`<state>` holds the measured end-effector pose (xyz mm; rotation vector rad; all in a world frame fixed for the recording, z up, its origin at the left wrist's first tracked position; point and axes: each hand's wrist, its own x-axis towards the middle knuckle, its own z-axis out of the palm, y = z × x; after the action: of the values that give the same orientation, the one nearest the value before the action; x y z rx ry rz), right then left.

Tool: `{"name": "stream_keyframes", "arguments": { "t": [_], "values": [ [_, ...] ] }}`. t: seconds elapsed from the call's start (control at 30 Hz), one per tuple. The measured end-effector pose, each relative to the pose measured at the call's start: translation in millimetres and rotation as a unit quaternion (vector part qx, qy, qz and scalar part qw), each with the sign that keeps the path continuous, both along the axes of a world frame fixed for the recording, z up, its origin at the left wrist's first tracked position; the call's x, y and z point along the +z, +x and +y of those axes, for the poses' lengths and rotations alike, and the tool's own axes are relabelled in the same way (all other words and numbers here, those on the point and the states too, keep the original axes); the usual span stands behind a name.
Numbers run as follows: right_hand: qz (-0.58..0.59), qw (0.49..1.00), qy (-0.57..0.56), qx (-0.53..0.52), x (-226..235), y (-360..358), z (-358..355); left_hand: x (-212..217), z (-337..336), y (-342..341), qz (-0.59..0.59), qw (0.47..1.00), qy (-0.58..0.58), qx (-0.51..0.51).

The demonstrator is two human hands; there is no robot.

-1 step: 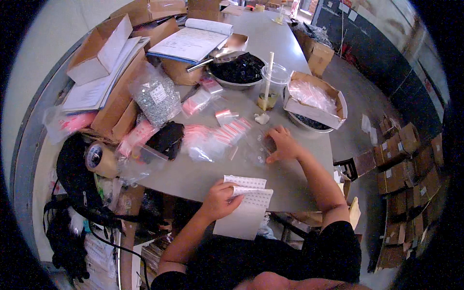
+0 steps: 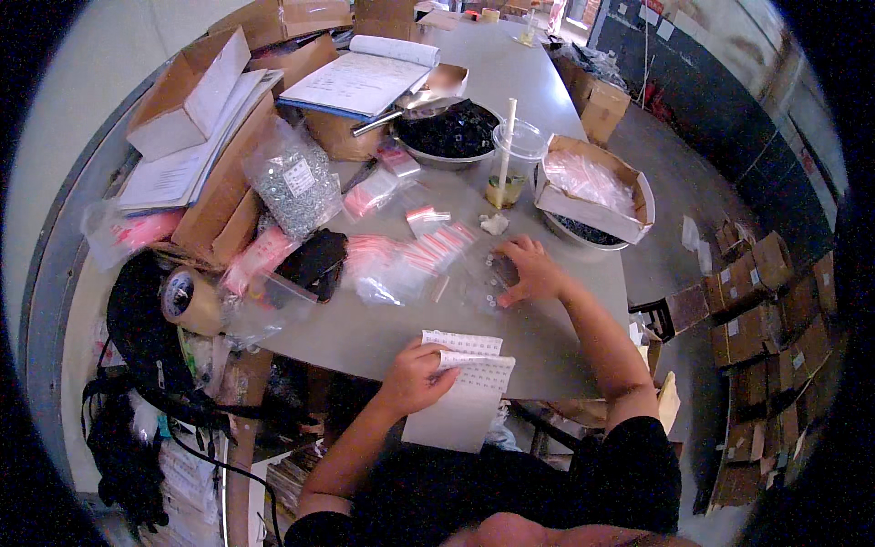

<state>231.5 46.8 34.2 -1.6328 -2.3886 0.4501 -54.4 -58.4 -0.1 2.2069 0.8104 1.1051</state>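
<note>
We note left hand [image 2: 415, 376] pinching white perforated label sheet [image 2: 460, 392] at table's six-o'clock edge. Right hand [image 2: 529, 269] spread, pressing small clear plastic bag [image 2: 488, 273] flat on grey table [image 2: 383, 328] at two o'clock of sheet. We advise: keep bag flat, apply label square.

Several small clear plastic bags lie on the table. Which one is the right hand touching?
The clear bag nearest the table's front right, under the right hand. It has no red strip showing, unlike the red-striped bags lying further left, which no hand touches.
</note>
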Motion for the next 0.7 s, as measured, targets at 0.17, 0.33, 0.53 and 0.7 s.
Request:
{"name": "stream_keyframes", "arguments": {
  "t": [0.17, 0.33, 0.53, 0.7],
  "values": [
    [-0.079, 0.993, -0.025, 0.081, 19, -17, -13, 7, 1, 0, -0.006, 1.000, -0.007, -0.009],
    [0.009, 0.995, 0.049, 0.090, 5, -7, -26, -2, -1, 3, -0.012, 1.000, 0.000, -0.007],
    [-0.020, 0.998, 0.050, 0.041, -3, -12, -42, -6, 0, 3, -0.013, 1.000, 0.002, -0.005],
    [0.081, 0.966, 0.227, -0.087, 12, 11, -11, -3, 2, 1, 0.021, 1.000, 0.005, 0.007]
  ]
}}
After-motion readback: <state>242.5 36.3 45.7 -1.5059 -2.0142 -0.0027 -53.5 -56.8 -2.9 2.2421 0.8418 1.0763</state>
